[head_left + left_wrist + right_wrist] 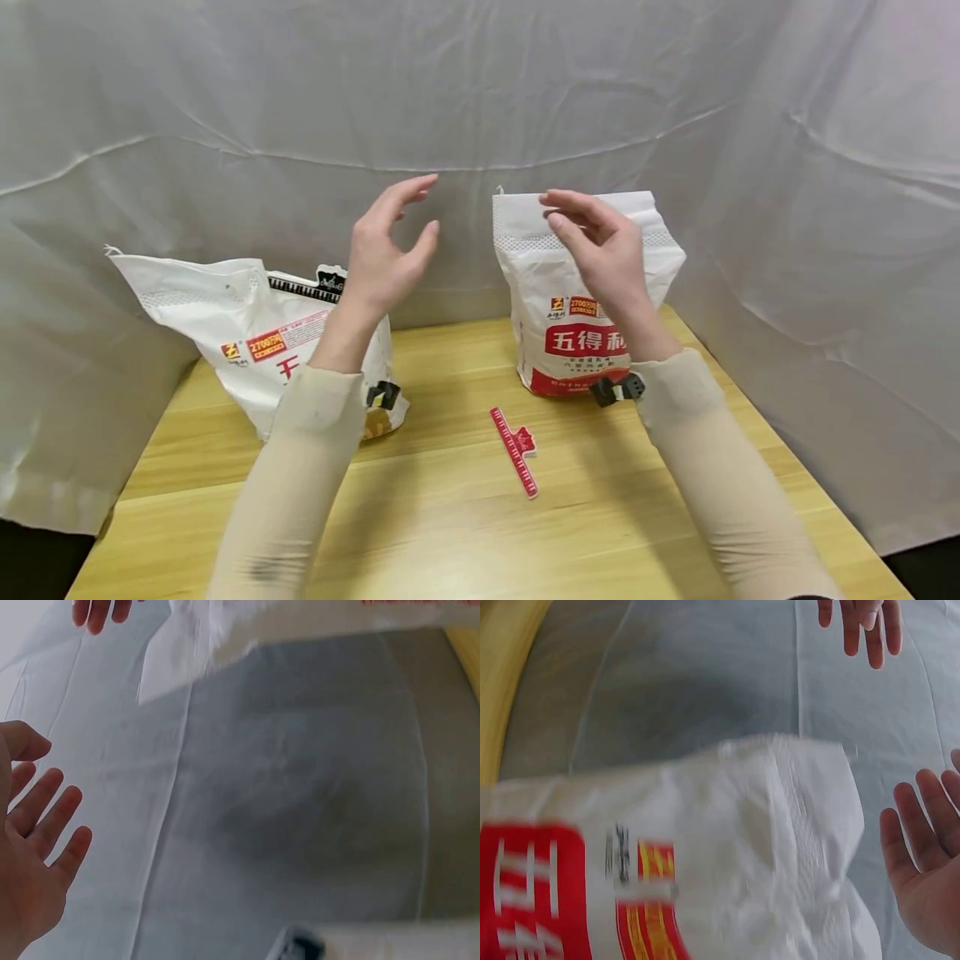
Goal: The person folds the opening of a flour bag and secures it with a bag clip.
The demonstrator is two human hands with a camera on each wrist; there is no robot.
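My left hand [386, 254] is raised in the air between two white flour bags, its fingers relaxed and holding nothing. My right hand [606, 250] hovers in front of the upright flour bag [528, 283], fingers loosely bent and nothing in them. That bag stands at the back right, its top edge spread flat. To the left, the other flour bag [202, 308] leans over, its top folded to one side with a black piano-key clip [307, 287] across it. A red piano-key clip [514, 454] lies on the table between the bags. Both hands also show in the wrist views, fingers apart.
The wooden table [450, 542] runs back to a grey cloth curtain [450, 83] that hangs behind and along both sides. Small black cameras [617, 389] are strapped at the wrists over cream sleeves.
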